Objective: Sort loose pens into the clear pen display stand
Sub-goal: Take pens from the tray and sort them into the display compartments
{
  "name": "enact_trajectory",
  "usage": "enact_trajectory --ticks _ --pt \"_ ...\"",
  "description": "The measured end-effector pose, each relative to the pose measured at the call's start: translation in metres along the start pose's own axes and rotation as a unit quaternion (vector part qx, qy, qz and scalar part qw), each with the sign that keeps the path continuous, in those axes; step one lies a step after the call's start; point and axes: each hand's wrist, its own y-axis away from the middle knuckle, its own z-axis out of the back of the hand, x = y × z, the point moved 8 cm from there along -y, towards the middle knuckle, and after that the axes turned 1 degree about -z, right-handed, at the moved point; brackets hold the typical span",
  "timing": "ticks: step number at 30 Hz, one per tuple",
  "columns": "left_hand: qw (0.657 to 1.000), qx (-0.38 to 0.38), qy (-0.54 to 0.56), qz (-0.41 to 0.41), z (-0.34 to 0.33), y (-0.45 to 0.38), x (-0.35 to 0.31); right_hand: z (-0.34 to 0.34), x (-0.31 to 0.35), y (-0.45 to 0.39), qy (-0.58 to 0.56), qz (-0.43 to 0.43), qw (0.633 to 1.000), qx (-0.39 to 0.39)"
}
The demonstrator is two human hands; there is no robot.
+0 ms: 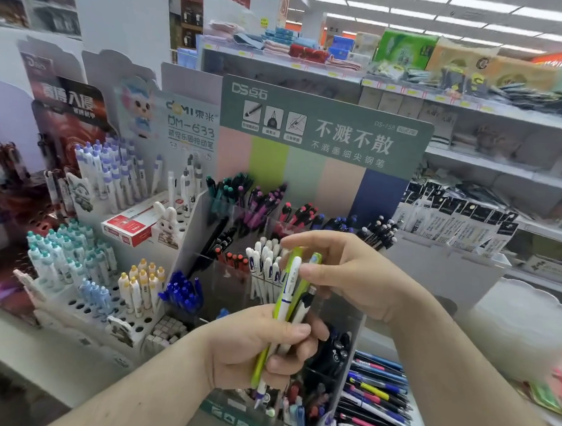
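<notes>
Left hand [258,349] has a fist wrapped around a small bunch of pens [289,299], so it's basically the holder right now. They stand nearly upright, tips down, caps leaning a bit right. Right hand [342,272] comes in from above with thumb and fingers closing on the top of the bunch, looks like it's pinching the green pen [306,280], though I can't tell for sure which one it's got.

Stand [268,284] sits directly behind and under both hands, clear compartments stepping up away from the person. Row of white pens [265,264] is right behind the bunch, red and black ones to its left, darker pens in the back rows under the sign [324,126].

My guess is the next move is a short one: right hand is nearer the slots, so it lifts one pen straight up along its length and drops it forward into a matching compartment. More loose pens [373,399] lie flat at the lower right.
</notes>
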Motion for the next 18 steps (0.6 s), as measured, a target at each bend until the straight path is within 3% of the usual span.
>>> enact_trajectory --ticks 9,15,18 --pt "0.999 0.008 -0.033 0.035 0.015 0.012 0.01 0.009 -0.005 0.009 -0.051 0.019 0.995 -0.088" --pt "0.996 -0.04 -0.068 0.035 0.036 0.033 0.017 0.021 -0.008 0.017 -0.068 0.032 0.983 -0.164" --pt "0.995 -0.069 -0.069 0.029 0.049 0.044 0.017 0.033 -0.006 0.023 -0.077 0.051 0.967 -0.239"
